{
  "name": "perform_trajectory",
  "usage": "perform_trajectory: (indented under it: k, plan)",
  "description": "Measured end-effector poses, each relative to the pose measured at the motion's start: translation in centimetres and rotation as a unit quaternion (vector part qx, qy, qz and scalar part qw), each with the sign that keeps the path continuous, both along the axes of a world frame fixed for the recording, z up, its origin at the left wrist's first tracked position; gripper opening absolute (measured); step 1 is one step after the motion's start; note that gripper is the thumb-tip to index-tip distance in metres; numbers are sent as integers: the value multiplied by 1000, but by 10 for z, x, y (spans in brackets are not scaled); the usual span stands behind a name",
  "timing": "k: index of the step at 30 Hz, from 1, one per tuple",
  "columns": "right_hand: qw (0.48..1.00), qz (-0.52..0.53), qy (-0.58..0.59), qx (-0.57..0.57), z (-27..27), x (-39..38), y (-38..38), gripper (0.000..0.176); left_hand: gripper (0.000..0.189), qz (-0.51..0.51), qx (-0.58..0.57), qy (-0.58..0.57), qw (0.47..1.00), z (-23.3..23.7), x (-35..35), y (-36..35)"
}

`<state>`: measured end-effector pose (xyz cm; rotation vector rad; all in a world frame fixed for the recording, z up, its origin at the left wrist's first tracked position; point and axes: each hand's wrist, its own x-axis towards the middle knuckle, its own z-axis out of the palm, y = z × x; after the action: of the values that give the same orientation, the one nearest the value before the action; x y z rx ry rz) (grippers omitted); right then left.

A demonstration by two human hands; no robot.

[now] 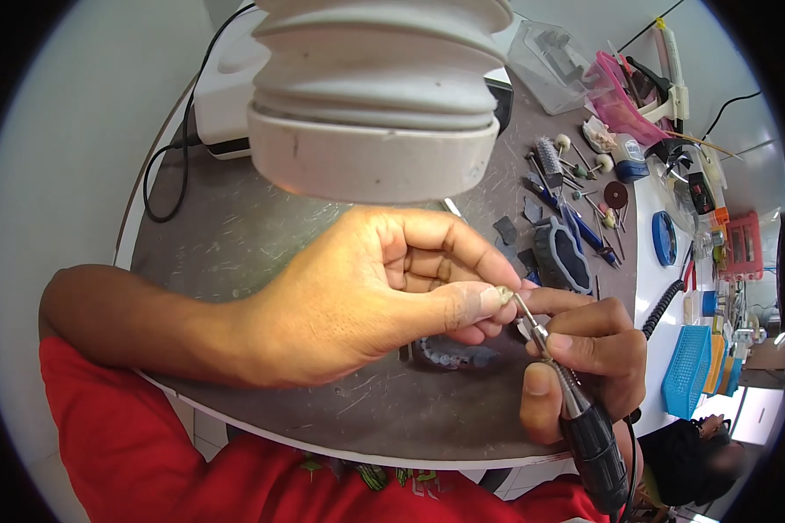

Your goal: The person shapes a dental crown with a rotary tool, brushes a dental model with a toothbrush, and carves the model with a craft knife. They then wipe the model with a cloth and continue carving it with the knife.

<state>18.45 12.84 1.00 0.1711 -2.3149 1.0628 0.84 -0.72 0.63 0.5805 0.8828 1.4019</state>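
Between the thumb and forefinger of my left hand (366, 292) is a small pale, tooth-like piece (504, 294). My right hand (606, 349) grips a rotary handpiece (591, 444) with a black body and a metal nose. Its thin tip points up and left, right at the small piece. The fingertips of both hands come close together there. Below my left fingers, a greyish dental model (453, 356) with a row of teeth lies on the table, partly covered by the hand.
A wide white ribbed hose (375, 148) hangs over the grey table mat (323, 427). Burs and polishing wheels (615, 193), a blue-grey mould (561, 253) and a pink basket (624, 100) lie at the right. A blue basket (686, 370) stands farther right. Another person (689, 462) is at lower right.
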Motion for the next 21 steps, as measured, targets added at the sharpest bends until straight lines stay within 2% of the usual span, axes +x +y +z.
perform_trajectory:
  k: [5, 7, 21]
  plan:
    - [1000, -7, 11, 17, -1, -1, -1, 27, 20, 12, 13, -5, 1000, -3, 0, 1]
    - [1000, -9, 15, 24, -1, -2, -2, 27, 19, 16, 26, 28, 999, -7, 0, 1]
    - [999, -13, 24, 40, -4, -2, -2, 28, 18, 16, -1, 20, 1000, -4, 0, 0]
